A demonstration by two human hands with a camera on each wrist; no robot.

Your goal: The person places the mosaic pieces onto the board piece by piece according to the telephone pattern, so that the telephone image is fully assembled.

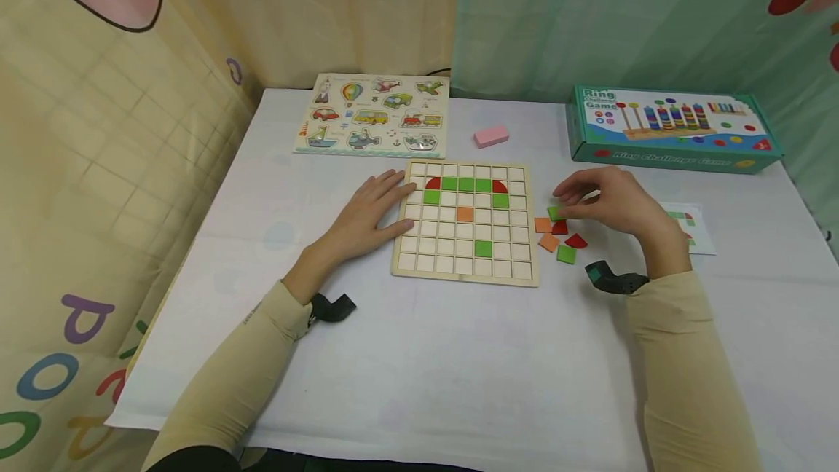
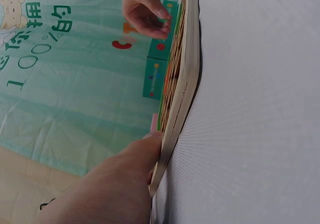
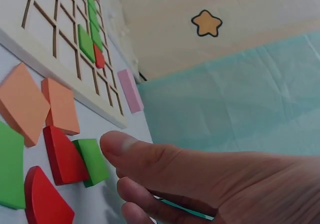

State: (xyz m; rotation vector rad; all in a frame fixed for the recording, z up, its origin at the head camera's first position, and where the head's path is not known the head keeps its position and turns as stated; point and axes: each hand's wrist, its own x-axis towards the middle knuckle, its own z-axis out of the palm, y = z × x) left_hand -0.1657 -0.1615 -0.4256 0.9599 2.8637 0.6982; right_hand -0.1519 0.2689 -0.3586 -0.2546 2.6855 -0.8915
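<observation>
A wooden grid board (image 1: 459, 279) lies on the white table, with several green and red tiles and an orange tile (image 1: 465, 214) in its cells. My left hand (image 1: 367, 217) rests at its left edge, fingers spread, fingertips on the rim. To the right of the board, loose green, red and orange tiles lie in a small group. Over this group hovers my right hand (image 1: 612, 199), fingers loosely bent and nothing seen between them. Its thumb is close to a green tile (image 3: 92, 161), which lies against a red quarter-round tile (image 3: 64, 156); whether they touch is unclear.
A picture puzzle board (image 1: 373, 113) with vehicles lies behind the grid board. Beside it is a pink block (image 1: 491, 137). A green Ring Challenge Game box (image 1: 675, 130) stands at the back right. A pattern card (image 1: 701, 228) is partly hidden behind my right wrist.
</observation>
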